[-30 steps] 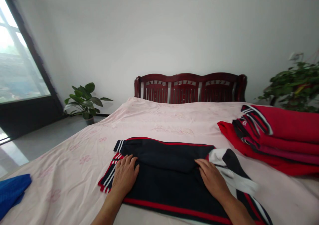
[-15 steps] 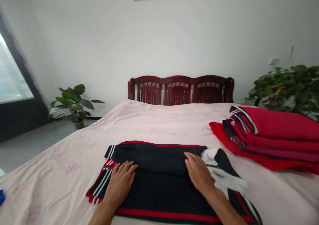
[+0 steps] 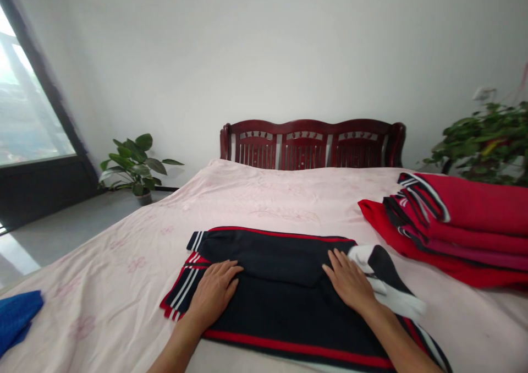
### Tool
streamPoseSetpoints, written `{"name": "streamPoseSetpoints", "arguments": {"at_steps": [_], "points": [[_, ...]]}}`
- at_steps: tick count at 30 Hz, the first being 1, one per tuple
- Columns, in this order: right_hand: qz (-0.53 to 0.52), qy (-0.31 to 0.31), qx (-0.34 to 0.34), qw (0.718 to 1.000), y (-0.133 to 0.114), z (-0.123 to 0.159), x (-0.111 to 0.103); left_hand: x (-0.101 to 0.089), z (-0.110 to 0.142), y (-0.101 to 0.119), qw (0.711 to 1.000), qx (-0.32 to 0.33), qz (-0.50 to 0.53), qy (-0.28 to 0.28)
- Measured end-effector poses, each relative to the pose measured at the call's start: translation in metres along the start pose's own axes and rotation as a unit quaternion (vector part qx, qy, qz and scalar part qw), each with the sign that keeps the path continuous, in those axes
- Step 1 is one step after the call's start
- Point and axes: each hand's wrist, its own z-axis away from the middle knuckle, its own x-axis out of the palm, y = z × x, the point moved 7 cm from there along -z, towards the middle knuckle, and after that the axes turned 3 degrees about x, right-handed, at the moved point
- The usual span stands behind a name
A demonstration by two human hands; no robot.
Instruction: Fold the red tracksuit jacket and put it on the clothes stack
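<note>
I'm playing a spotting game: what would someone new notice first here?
Probably the bright red clothes pile, at the right of the pink bed. Then the dark garment in front, under the left hand and right hand. At the far end, the carved headboard stands out too.

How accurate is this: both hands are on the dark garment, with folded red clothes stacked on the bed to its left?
One thing is off: the folded red clothes are stacked to the right of the dark garment, as the head view shows. They are on the bed, and the left hand and right hand are on the garment.
</note>
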Motion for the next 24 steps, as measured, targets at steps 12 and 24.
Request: {"name": "streamPoseSetpoints", "arguments": {"at_steps": [12,24], "points": [[-0.041,0.099,-0.036,0.994,0.007,0.03,-0.008,-0.003,0.0,0.004,1.0,0.002,-0.003,-0.01],[-0.049,0.1,-0.037,0.993,0.009,0.03,-0.007,-0.003,-0.001,0.003,1.0,0.002,-0.006,-0.006]]}}
